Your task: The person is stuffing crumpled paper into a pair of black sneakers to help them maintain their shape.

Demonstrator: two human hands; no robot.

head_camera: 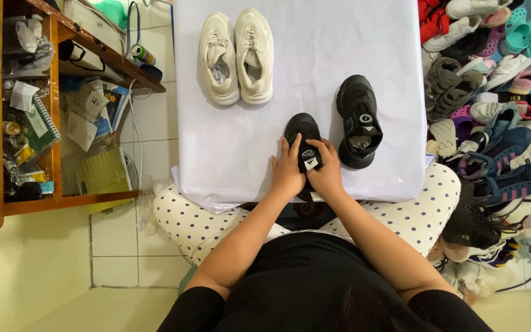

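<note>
We have a pair of white sneakers [236, 56] side by side at the upper middle of the white sheet [314, 49], and one black shoe [359, 121] lying alone right of centre. Its mate, the black shoe in hand [303, 138], sits at the sheet's lower middle and appears not yet placed. Our left hand [287, 172] and right hand [327, 172] curl their fingers around it, pinching its tongue between them.
</note>
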